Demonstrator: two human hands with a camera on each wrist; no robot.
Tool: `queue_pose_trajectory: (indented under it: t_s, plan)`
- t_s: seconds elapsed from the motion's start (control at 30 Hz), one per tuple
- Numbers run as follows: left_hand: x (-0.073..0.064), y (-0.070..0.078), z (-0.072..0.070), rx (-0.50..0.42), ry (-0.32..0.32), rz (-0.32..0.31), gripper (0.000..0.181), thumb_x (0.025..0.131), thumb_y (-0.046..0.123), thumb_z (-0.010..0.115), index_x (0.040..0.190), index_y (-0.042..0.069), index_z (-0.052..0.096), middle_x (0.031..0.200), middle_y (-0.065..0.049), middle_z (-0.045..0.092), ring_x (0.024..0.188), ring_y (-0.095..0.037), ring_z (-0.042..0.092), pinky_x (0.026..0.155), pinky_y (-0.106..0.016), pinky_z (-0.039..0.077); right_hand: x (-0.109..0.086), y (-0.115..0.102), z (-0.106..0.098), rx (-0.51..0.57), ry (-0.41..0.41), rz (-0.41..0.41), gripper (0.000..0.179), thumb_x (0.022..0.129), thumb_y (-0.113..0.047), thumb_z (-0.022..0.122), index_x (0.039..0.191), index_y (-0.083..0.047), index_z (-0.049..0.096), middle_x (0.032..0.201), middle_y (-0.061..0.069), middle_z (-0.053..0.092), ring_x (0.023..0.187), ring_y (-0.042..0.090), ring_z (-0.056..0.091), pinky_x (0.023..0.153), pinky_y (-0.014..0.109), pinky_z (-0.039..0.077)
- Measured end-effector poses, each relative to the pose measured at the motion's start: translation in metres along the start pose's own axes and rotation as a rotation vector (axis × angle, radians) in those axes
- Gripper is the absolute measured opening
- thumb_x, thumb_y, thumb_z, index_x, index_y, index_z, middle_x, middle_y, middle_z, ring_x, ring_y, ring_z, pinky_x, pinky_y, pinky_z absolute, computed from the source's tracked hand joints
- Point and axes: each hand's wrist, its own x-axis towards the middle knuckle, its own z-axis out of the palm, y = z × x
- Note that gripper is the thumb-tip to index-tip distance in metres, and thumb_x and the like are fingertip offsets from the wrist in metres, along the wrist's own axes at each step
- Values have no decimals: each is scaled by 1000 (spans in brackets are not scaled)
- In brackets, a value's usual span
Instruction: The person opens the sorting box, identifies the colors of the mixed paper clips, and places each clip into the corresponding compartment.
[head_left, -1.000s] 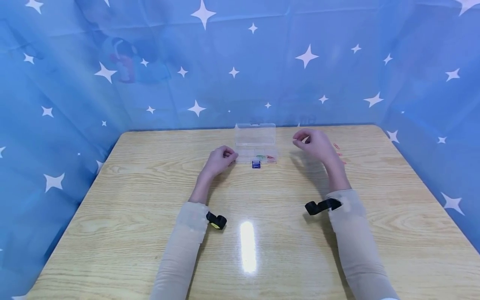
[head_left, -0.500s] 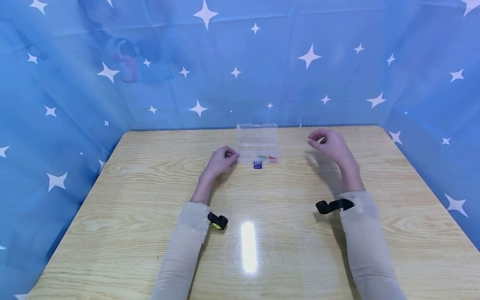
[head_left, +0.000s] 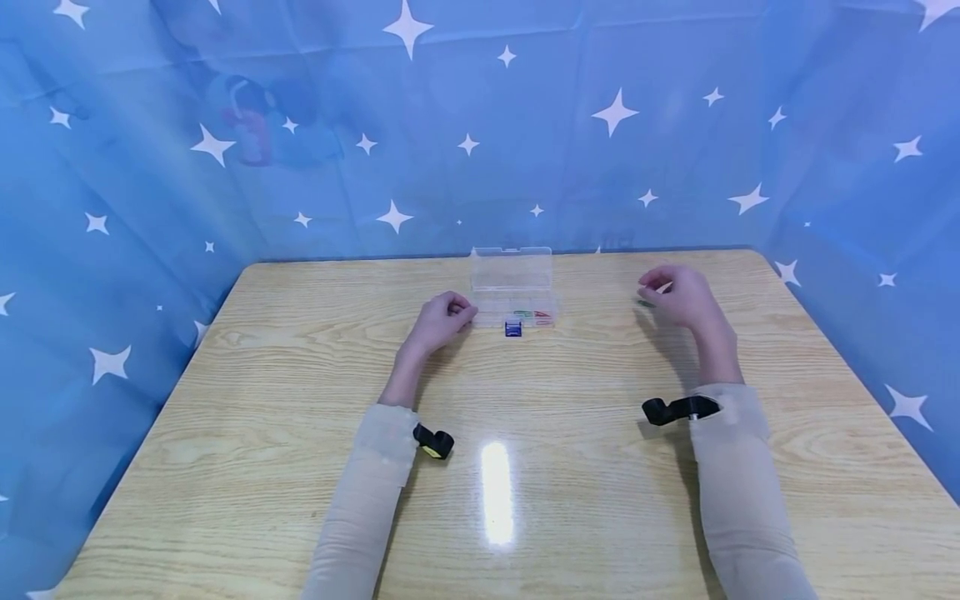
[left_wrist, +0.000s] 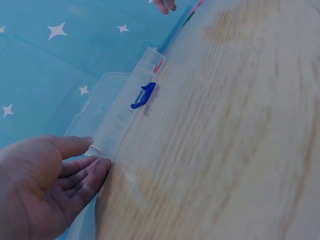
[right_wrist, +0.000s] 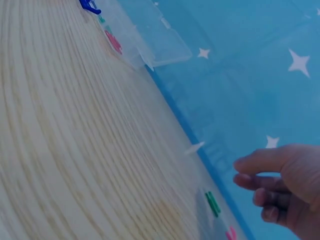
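Note:
A clear plastic box [head_left: 487, 320] with its lid [head_left: 512, 268] raised stands near the table's back edge. Green and red paper clips [head_left: 542, 316] lie in its right part. Against its front is a small blue plastic clasp-like piece [head_left: 513, 328]. My left hand [head_left: 441, 321] pinches the box's left end between thumb and fingers, seen closely in the left wrist view. Off to the right, my right hand [head_left: 681, 296] hovers with fingers loosely bent and nothing visible between them. Below it, green paper clips [right_wrist: 212, 204] and a pink paper clip [right_wrist: 230, 233] lie on the table.
The wooden table [head_left: 300, 350] ends at a blue star-patterned curtain [head_left: 420, 183] just behind the box. Black wrist cameras [head_left: 435, 442] sit on both sleeves. A bright light reflection crosses the table's middle.
My right hand has moved right, away from the box, over the loose paper clips. The pink clips seen earlier are now hidden behind it in the head view. My left hand has stayed at the box.

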Motion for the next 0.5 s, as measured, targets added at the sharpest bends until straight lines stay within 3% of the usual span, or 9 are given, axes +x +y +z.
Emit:
queue_pose_trajectory:
  t_s: [0.5]
  plan:
    - [-1,-1,-1,3,-7,7,27,104,26,59,114,1,64,97,-11,66,85,-21,62,74,-30,49,0,19,5,-66,-45,44,34,101,-19,61,122,8,63,113,27,63,93,35,60,72,39,49]
